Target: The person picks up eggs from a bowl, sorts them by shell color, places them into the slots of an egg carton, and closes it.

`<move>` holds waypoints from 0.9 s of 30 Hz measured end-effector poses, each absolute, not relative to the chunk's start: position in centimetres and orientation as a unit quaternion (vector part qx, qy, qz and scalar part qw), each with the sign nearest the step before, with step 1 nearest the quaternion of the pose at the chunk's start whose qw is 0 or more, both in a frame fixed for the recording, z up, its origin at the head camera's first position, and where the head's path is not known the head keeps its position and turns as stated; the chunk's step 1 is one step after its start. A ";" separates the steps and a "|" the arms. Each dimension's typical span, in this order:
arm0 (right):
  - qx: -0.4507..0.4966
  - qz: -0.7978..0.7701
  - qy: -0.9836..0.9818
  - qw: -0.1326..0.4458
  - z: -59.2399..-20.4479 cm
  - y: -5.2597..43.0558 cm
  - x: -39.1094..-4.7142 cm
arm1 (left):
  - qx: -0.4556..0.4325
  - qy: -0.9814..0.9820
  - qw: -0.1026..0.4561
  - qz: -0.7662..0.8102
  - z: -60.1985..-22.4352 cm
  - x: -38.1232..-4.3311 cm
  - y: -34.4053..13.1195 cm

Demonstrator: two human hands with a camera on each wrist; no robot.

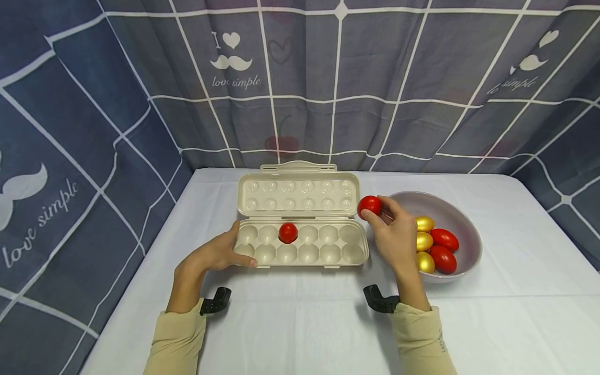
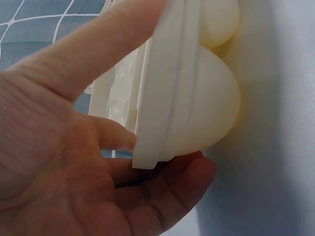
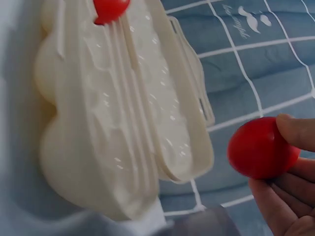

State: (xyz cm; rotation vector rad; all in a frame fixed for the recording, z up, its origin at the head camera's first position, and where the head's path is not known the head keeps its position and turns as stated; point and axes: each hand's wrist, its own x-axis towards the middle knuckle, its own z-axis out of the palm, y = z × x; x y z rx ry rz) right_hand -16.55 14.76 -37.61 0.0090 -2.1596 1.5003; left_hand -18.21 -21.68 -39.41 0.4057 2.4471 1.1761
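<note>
An open cream plastic egg carton [image 1: 297, 255] lies on the table with its lid [image 1: 298, 195] folded back. One red egg [image 1: 288, 233] sits in the back row, third cup from the left. At the carton's left end my left hand [image 1: 220, 251] grips the rim, thumb along the front edge; in the left wrist view the other fingers curl beside and under the end cup [image 2: 206, 103]. My right hand [image 1: 395, 232] pinches a second red egg [image 3: 263, 148] between thumb and fingers, held up beside the lid's right end.
A pale mauve bowl [image 1: 470, 237] stands to the right, partly behind my right wrist. It holds gold eggs [image 1: 424, 242] and red eggs [image 1: 442, 259]. White cloth [image 1: 300, 323] covers the table, and a grey-blue patterned curtain [image 1: 300, 125] hangs behind and at both sides.
</note>
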 end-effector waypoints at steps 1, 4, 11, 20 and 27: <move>0.010 0.556 -0.793 0.248 -37.7 14.4 -16.6 | 0.145 0.875 0.196 0.418 -39.4 -18.2 -21.7; 0.023 0.560 -0.794 0.234 -38.2 13.7 -16.7 | 0.143 0.876 0.195 0.416 -39.4 -18.1 -21.7; 0.049 0.585 -0.785 0.199 -39.1 12.1 -16.9 | 0.149 0.871 0.193 0.427 -39.3 -18.1 -21.7; 0.077 0.583 -0.793 0.159 -40.3 9.8 -16.9 | 0.131 0.860 0.190 0.456 -39.7 -18.4 -22.0; 0.081 0.578 -0.798 0.153 -40.9 9.0 -17.1 | 0.142 0.849 0.187 0.473 -40.0 -18.5 -22.1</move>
